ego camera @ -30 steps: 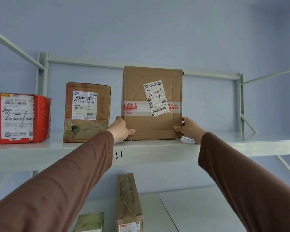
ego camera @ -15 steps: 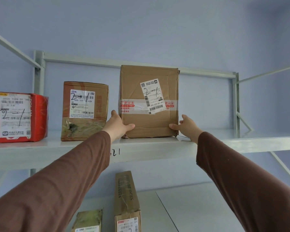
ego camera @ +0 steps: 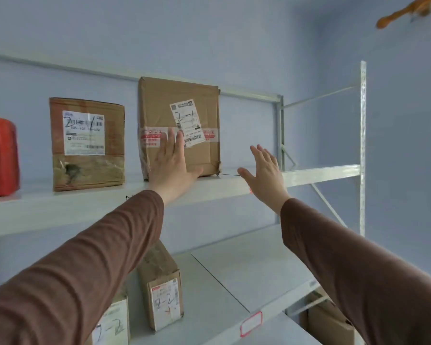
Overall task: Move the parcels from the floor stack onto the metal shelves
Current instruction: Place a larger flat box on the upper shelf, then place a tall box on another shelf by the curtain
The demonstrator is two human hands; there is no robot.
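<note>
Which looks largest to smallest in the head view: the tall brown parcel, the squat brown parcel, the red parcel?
1. Tall brown parcel, standing on the upper shelf.
2. Squat brown parcel, shorter but similar in width.
3. Red parcel: cut off by the left edge, so its rank is unsure.

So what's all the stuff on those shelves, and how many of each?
Tall box: 1, brown, upper shelf, farthest right in the row, white label.
Short box: 1, brown, upper shelf, left of the tall box.
Red box: 1, red, upper shelf, at the left edge, partly cut off.
Lower boxes: 2, brown, lower shelf, below the left arm.
Floor box: 1, brown, bottom right, under the lower shelf.
Shelves: 2 levels in view, pale grey.
Tag: 1, white with red border, front edge of the lower shelf.
Left hand: open, in front of the tall box.
Right hand: open, right of the tall box.
</note>
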